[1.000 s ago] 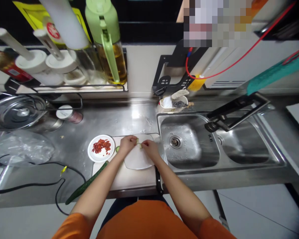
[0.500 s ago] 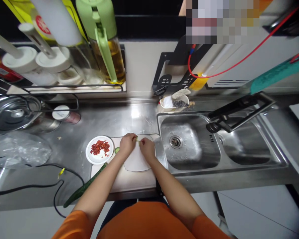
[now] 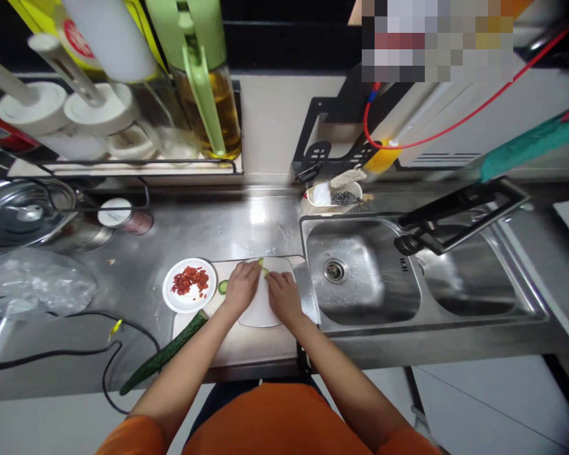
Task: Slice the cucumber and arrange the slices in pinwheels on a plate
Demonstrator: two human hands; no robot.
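Observation:
My left hand [image 3: 241,289] and my right hand [image 3: 284,297] are close together above a pale, rounded plate-like piece [image 3: 260,309] lying on the cutting board [image 3: 232,351]. Small green cucumber slices [image 3: 265,272] show at the fingertips of both hands, pinched between them. Another cucumber slice [image 3: 222,287] lies on the board left of my left hand. A long cucumber [image 3: 168,351] rests slanting beside my left forearm, its cut end on the board. Next to the board stands a white plate [image 3: 167,292] with chopped red pieces [image 3: 189,282].
A double steel sink [image 3: 365,272] with a dark faucet [image 3: 436,221] is on the right. Left are a plastic bag [image 3: 38,284], a black cable [image 3: 52,359], a lidded pot [image 3: 28,215] and a jar [image 3: 128,217]. A rack [image 3: 171,167] holds an oil bottle [image 3: 208,107].
Both hands have turned slightly and their fingers are less curled, so more of the cucumber slices shows. My left hand has shifted a little left and down. The view has shifted slightly.

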